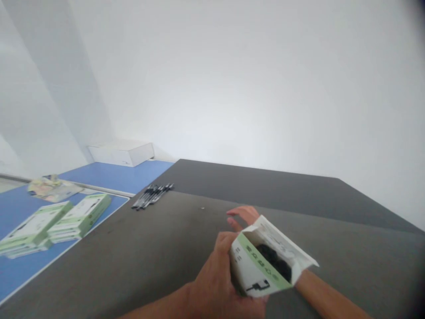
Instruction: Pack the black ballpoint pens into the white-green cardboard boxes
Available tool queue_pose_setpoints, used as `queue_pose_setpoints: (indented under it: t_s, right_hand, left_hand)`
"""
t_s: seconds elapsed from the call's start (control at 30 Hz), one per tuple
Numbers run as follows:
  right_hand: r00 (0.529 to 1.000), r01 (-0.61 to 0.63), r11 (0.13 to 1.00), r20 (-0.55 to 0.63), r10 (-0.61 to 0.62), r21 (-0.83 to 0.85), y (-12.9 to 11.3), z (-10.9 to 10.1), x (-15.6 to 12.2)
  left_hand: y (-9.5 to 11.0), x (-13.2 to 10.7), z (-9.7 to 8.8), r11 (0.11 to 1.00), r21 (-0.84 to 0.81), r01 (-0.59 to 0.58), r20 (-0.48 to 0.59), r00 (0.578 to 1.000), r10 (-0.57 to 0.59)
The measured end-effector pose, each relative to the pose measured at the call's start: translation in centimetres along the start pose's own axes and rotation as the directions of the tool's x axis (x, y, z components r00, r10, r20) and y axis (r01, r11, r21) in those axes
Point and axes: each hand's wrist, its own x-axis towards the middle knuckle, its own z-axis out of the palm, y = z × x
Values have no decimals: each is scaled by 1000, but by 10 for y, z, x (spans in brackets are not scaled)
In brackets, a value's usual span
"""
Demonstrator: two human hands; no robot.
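My left hand (219, 274) is wrapped round a small white-and-green cardboard box (250, 268) with a cable and plug printed on its side. The box is tilted, its top flap lifted toward the far right. Inside lies something black (274, 259), perhaps a coiled cable, though blur hides the detail. Behind the box, my right hand (245, 215) reaches out with its fingers apart and nothing seen in them. The box covers part of that hand and the wrist.
Several pens (152, 196) lie in a bunch on the dark table (159, 248). To the left, stacks of similar boxes (83, 217) sit on a blue table (109, 175), near a crumpled plastic bag (53, 188). A white carton (121, 153) stands against the wall.
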Motion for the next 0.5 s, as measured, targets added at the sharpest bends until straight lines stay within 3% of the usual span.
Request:
queue_pose_setpoints:
  t_s: [0.13, 0.27, 0.37, 0.5]
  right_hand:
    - [923, 228, 972, 329, -199, -51, -7, 106, 65]
    - [858, 328, 937, 453, -243, -118, -26, 191, 111]
    - [851, 343, 922, 475, -224, -180, -28, 226, 132]
    - [824, 400, 891, 510, -247, -214, -23, 242, 146]
  left_hand:
    - [-16, 9, -7, 984, 101, -149, -63, 986, 156]
    - [-42, 7, -11, 974, 163, -160, -92, 980, 177]
    - [-61, -3, -11, 952, 262, -158, -43, 984, 175]
    - [-79, -18, -7, 970, 242, 22, -35, 999, -13]
